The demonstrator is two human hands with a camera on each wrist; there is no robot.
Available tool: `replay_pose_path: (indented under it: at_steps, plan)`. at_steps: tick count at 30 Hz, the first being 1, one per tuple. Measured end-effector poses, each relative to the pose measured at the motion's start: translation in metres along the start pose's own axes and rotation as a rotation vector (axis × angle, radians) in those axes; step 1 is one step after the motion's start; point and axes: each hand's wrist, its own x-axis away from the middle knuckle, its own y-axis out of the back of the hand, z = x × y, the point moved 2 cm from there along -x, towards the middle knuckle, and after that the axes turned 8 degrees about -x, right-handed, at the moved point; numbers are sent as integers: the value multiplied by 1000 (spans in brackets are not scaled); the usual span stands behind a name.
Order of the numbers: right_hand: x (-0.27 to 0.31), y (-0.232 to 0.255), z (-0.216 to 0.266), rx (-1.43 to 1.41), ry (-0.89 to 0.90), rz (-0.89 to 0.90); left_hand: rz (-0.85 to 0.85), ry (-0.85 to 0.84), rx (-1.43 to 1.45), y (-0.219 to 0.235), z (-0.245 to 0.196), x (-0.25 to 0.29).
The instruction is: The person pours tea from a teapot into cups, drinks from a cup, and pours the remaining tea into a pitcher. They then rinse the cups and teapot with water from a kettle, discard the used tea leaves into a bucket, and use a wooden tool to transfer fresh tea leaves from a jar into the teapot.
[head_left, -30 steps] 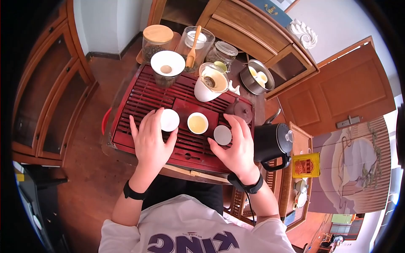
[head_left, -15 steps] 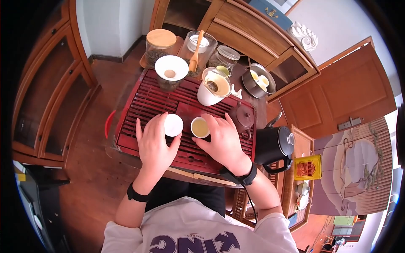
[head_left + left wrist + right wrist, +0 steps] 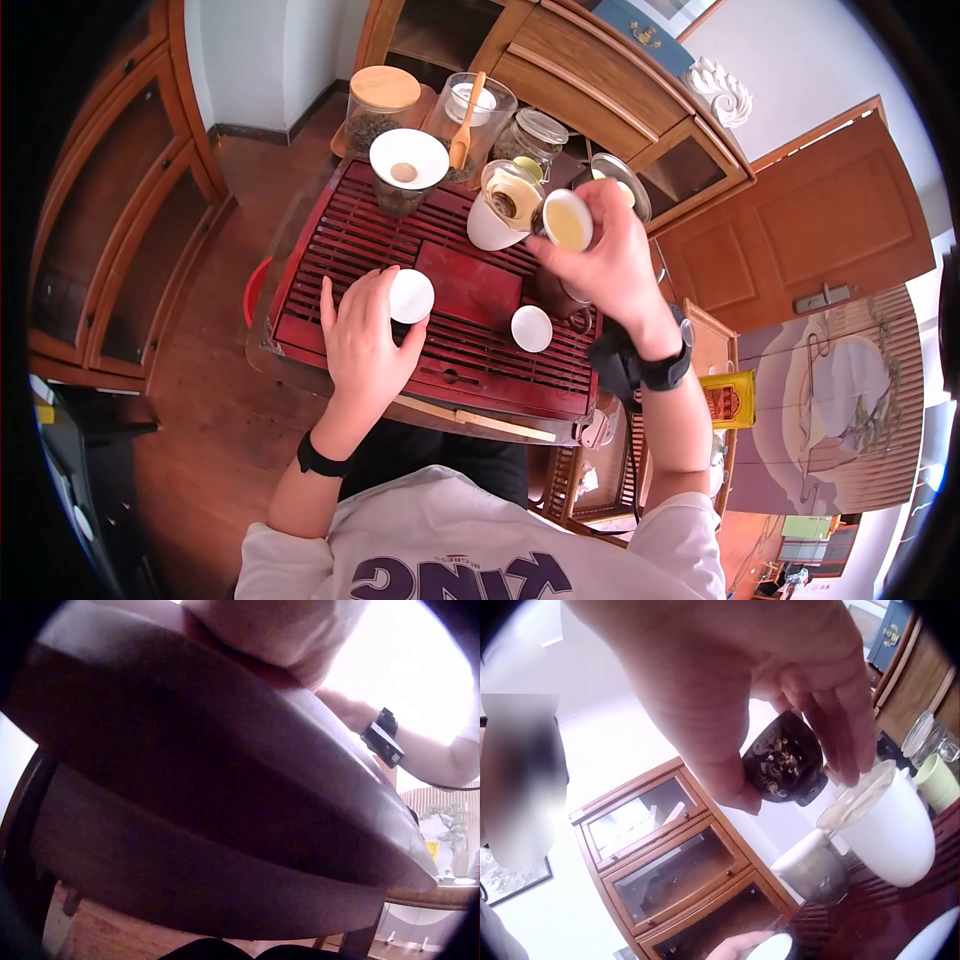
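"What's nearest you?"

"At centre-left, the left hand [image 3: 365, 335] curves thumb and fingers round a small round cup with a smooth white inside [image 3: 411, 296], likely to steady it on the dark-red slatted wooden tray [image 3: 465, 285]."

"And the right?"

"Right of centre, I have the right hand [image 3: 620, 255] holding a small cup of pale yellow liquid [image 3: 568, 220] above the tray, thumb opposite fingers. That grip probably keeps its mouth uncovered. Its outside is dark, with gold-toned patterning; its exact tilt, I can't tell."

"Anything below it?"

"Another white-lined cup [image 3: 532, 329], standing apart, perhaps for easy reach."

"Farther back?"

"Just beside the raised cup, a smooth, tapering white pitcher [image 3: 492, 228] carries a strainer, presumably to catch leaves. Beyond, at upper left, stands a clear glass jar with a flat wooden lid [image 3: 385, 88]."
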Motion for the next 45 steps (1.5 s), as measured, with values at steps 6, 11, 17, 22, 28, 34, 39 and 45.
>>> replay_pose_path:
  at_steps: [6, 11, 17, 22, 28, 34, 39, 45]
  plan:
    - [-35, 3, -30, 68, 16, -17, -16, -4, 18, -2, 2, 1]
    - [-39, -5, -33, 26, -14, 44, -12, -11, 21, -2, 2, 1]
    - [-41, -9, -28, 184, 84, 20, -12, -15, 20, -2, 3, 1]
    - [-42, -8, -18, 392, 259, -35, -6, -11, 16, -2, 2, 1]
    - [-42, -8, -2, 636, 473, -86, -7, -13, 9, -2, 2, 1]
    - [-38, -6, 4, 877, 725, -145, -8, -22, 13, -1, 2, 1]
    - [-6, -4, 21, 478, 514, -282, -14, 6, 34, -1, 2, 1]
    - [63, -43, 15, 189, 270, -19, -38, -3, 68, 0, 3, 1]
